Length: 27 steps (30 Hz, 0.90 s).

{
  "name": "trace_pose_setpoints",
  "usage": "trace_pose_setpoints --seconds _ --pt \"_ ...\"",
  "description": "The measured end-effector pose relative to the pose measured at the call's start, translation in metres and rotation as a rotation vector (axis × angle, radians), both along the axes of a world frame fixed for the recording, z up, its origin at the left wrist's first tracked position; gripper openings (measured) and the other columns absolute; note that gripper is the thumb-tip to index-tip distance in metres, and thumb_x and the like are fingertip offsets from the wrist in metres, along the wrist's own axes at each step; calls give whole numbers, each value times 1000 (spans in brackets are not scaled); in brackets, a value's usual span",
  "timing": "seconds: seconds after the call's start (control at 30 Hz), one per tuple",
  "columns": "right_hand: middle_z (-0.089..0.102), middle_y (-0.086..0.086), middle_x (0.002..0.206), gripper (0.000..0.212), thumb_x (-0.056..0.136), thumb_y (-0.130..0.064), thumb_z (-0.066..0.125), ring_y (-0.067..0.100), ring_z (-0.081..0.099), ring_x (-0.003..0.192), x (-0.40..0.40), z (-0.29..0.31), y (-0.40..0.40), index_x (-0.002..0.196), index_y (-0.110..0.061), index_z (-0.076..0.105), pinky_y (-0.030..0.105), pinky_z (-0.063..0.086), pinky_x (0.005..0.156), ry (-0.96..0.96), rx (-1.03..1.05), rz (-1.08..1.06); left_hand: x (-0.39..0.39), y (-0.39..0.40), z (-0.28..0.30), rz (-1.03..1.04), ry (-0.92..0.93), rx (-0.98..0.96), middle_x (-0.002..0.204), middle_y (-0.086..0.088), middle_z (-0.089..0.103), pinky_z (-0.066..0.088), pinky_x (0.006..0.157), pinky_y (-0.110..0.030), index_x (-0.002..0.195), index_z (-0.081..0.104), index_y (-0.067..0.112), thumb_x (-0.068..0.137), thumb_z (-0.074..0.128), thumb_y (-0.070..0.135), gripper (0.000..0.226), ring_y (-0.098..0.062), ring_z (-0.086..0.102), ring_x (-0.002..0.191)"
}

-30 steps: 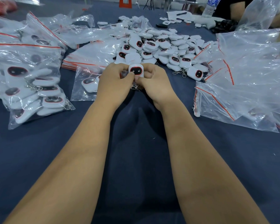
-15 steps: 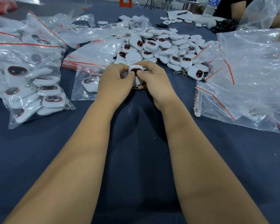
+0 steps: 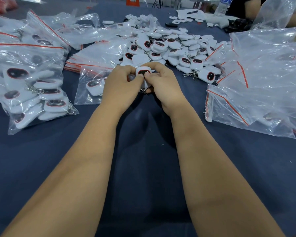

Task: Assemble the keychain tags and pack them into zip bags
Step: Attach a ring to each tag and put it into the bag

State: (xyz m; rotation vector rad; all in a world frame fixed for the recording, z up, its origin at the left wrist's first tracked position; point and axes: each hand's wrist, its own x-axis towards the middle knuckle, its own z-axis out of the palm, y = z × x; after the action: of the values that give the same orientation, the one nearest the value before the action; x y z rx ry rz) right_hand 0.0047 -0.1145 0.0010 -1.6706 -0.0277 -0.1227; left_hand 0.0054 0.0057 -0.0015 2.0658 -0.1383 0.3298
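Both hands meet in the middle, just above the dark blue tabletop [image 3: 143, 168]. The left hand [image 3: 120, 86] and the right hand [image 3: 162, 84] both pinch one small white keychain tag [image 3: 143, 72], with curled fingers and thumbs wrapped round it. The thumbs press on its front, most likely to push its parts together, so two hands are needed to keep it from slipping. The tag is a smooth, hard-looking, rounded block with a dark face ringed in red. A little metal clip [image 3: 144, 91] hangs under it, between the hands. Right behind the hands is a big pile of loose tags [image 3: 174, 48], kept close so the next one is easy to grab. Just left of the hands lies a small zip bag [image 3: 87, 88], thin, clear and shiny, with a tag or two inside, handy for dropping this one in. A full bag of tags [image 3: 34, 93] sits further left. On the right is a heap of empty bags [image 3: 256, 93], crinkly and see-through with red strips along the tops. A flat stack of zip bags [image 3: 96, 57] waits behind the small one.
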Motion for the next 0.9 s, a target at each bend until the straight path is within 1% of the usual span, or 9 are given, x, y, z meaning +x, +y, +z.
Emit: trace_pose_setpoints --seconds 0.1,0.17,0.23,0.33,0.4,0.63,0.73,0.83,0.9 --pt "65 17 101 22 97 -3 48 18 61 83 1 0 0 101 -19 62 31 51 71 -2 -4 7 0 0 0 0 16 -10 102 -4 64 47 81 -36 100 69 20 91 54 29 20 -20 59 93" --pt "67 18 103 22 96 -2 49 19 62 84 1 -1 -1 103 -17 63 32 52 73 -1 -2 11 0 0 0 -4 26 -8 105 -5 64 48 84 -39 103 68 20 91 54 29 20 -22 59 96" --pt "67 18 102 22 95 -2 50 19 62 85 2 -1 -1 103 -17 64 34 51 76 0 1 15 1 0 0 -12 34 -7 105 -6 64 46 82 -38 104 67 20 91 53 29 20 -22 58 94" --pt "66 17 100 23 95 -1 50 20 61 85 1 -1 0 102 -17 64 36 51 77 -5 -3 18 1 1 -1 -24 34 -11 102 -8 62 41 74 -33 101 65 18 92 53 28 18 -18 53 85" --pt "67 19 104 23 95 -1 50 20 61 86 1 0 0 102 -18 64 36 52 77 -9 -9 17 1 1 -1 -28 34 -20 101 -8 62 40 73 -32 101 65 17 92 53 27 18 -16 51 82" --pt "64 14 96 24 95 0 49 19 59 84 1 0 0 101 -17 64 32 50 73 -14 2 17 0 1 -1 -45 19 -2 96 -7 57 38 73 -32 100 64 13 94 53 25 18 -16 48 82" --pt "63 14 94 24 95 1 48 18 60 81 0 0 0 105 -14 64 28 51 70 -14 16 25 1 2 -1 -42 19 -4 100 -9 60 41 76 -34 101 65 12 94 54 25 18 -17 50 84" --pt "62 15 95 25 94 2 48 18 59 81 1 1 1 105 -15 64 24 49 66 -6 11 20 2 1 -2 -24 9 16 103 -9 61 44 81 -36 102 66 12 95 54 25 19 -20 54 90" --pt "62 14 97 27 91 2 49 18 58 83 1 2 1 104 -16 64 23 48 64 7 4 11 2 0 -3 -14 -1 27 100 -5 62 45 81 -36 99 67 14 95 54 26 18 -19 56 90"
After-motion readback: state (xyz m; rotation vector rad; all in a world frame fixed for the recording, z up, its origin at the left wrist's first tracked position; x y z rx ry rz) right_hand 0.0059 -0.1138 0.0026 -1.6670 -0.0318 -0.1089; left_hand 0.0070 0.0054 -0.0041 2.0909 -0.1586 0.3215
